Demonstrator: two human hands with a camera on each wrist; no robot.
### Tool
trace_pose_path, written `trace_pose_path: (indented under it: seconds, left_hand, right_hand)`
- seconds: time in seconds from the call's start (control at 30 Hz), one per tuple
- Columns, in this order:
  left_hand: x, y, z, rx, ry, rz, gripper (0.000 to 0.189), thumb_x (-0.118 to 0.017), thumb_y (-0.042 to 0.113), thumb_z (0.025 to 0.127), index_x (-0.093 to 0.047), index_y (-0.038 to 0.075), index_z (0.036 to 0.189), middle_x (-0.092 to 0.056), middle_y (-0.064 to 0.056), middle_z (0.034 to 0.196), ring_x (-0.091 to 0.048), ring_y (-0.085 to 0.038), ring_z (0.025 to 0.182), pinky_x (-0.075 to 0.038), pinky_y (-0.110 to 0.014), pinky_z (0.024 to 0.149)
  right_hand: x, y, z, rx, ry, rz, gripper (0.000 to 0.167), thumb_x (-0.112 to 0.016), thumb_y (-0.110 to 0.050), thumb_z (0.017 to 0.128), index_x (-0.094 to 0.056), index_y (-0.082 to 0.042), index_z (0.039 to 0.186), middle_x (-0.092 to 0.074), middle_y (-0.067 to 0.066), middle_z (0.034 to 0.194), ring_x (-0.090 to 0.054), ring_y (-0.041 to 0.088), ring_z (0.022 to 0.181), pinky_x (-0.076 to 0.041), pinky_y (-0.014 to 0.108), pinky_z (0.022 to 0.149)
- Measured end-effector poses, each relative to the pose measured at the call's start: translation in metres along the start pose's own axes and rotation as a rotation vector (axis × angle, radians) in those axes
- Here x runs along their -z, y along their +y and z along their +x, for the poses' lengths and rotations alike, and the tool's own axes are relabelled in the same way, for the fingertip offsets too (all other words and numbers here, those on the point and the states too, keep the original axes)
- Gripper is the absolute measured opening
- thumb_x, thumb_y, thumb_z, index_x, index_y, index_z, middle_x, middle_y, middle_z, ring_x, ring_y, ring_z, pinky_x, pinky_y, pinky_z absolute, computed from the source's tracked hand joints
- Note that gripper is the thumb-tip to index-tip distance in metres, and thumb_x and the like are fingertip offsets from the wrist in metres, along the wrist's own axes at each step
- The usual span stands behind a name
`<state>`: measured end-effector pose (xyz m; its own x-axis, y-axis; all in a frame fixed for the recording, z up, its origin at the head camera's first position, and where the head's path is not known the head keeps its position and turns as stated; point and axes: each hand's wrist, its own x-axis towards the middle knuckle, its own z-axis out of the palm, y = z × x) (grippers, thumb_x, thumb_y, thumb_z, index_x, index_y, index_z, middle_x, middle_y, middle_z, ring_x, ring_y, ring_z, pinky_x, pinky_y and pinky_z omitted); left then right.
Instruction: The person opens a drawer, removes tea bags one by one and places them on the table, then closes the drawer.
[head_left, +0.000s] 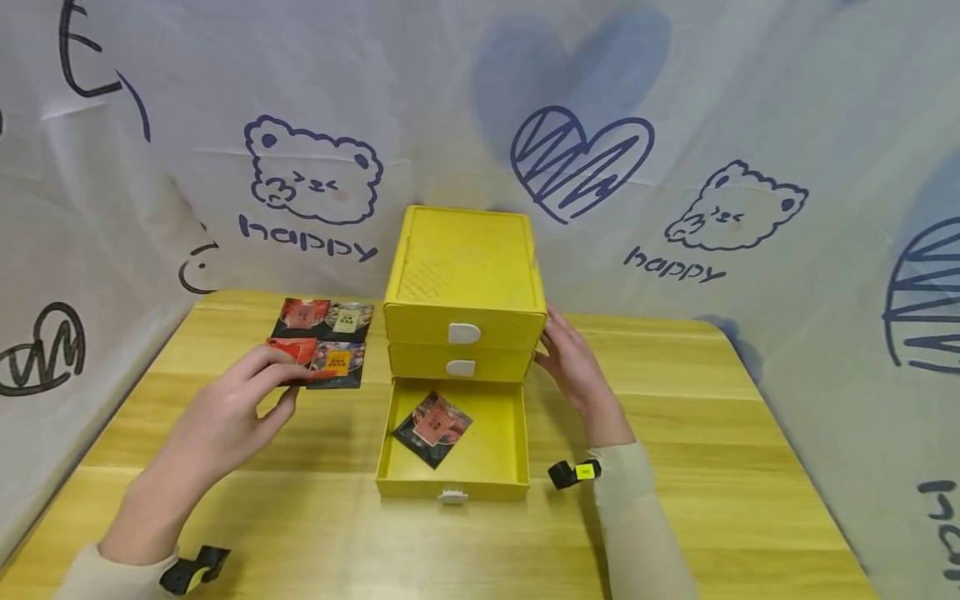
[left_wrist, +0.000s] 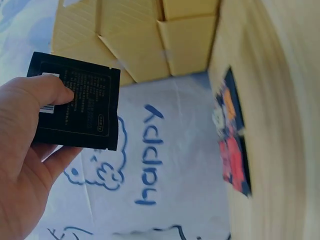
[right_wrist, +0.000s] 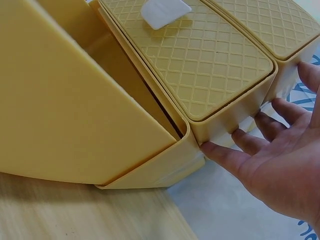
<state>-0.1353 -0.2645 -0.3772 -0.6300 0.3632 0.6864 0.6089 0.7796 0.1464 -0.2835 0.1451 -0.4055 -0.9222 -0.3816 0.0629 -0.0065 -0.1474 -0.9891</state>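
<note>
My left hand (head_left: 228, 412) pinches a small flat sachet (left_wrist: 75, 102) between thumb and fingers. In the left wrist view its black back shows, with fine print and a partly covered barcode. Below it on the table lie several sachets (head_left: 349, 320) with red, pale and orange labels. A yellow drawer unit (head_left: 468, 258) stands to their right, its bottom drawer (head_left: 498, 433) pulled out. One sachet with a reddish label (head_left: 433, 425) rests askew inside that drawer. My right hand (head_left: 576, 367) touches the unit's right side with extended fingertips (right_wrist: 212, 149), holding nothing.
The upper two drawers are closed, each with a white pull tab (head_left: 463, 333). Behind the wooden table (head_left: 675, 417) hangs a white cloth (head_left: 442, 100) with drawn bears and hearts. Black straps with small devices (head_left: 573, 473) sit at both wrists.
</note>
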Motion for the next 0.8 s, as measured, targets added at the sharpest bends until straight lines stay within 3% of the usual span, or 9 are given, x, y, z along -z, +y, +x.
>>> trace_pose_path:
  seconds: [0.17,0.4,0.53,0.8]
  left_hand:
    - [0.004,-0.012,-0.014,-0.004,-0.033,0.067,0.030,-0.076,-0.002,0.072,-0.074,0.006,0.101,-0.067,-0.003,0.100,-0.066,-0.019,0.085,-0.055,-0.034,0.070]
    - [0.002,-0.027,-0.025,0.003,-0.073,0.136,0.032,-0.080,-0.003,0.068,-0.072,0.006,0.098,-0.068,-0.004,0.097,-0.067,-0.023,0.081,-0.059,-0.043,0.064]
    - [-0.005,-0.033,-0.030,0.026,-0.127,0.154,0.033,-0.084,-0.001,0.066,-0.072,0.008,0.095,-0.067,-0.003,0.095,-0.067,-0.023,0.078,-0.060,-0.044,0.061]
    - [-0.012,-0.043,-0.030,0.101,-0.248,0.187,0.026,-0.085,-0.002,0.072,-0.073,0.008,0.092,-0.066,-0.003,0.091,-0.062,-0.016,0.068,-0.052,-0.036,0.050]
  right_hand:
    - [0.002,0.000,-0.001,-0.005,0.001,-0.010,0.060,-0.038,-0.032,0.113,-0.020,-0.014,0.167,-0.021,0.008,0.172,-0.019,0.029,0.158,-0.023,0.061,0.124]
    - [0.002,0.001,0.001,0.021,-0.019,-0.002,0.061,-0.039,-0.033,0.113,-0.020,-0.013,0.167,-0.022,0.009,0.172,-0.019,0.029,0.159,-0.023,0.062,0.124]
    - [0.002,0.001,0.001,0.015,-0.009,0.013,0.059,-0.038,-0.029,0.113,-0.021,-0.012,0.167,-0.022,0.009,0.172,-0.019,0.029,0.158,-0.023,0.062,0.124]
    - [0.002,-0.001,0.001,0.013,-0.013,0.006,0.059,-0.037,-0.027,0.113,-0.019,-0.012,0.167,-0.021,0.009,0.172,-0.019,0.029,0.158,-0.023,0.061,0.124]
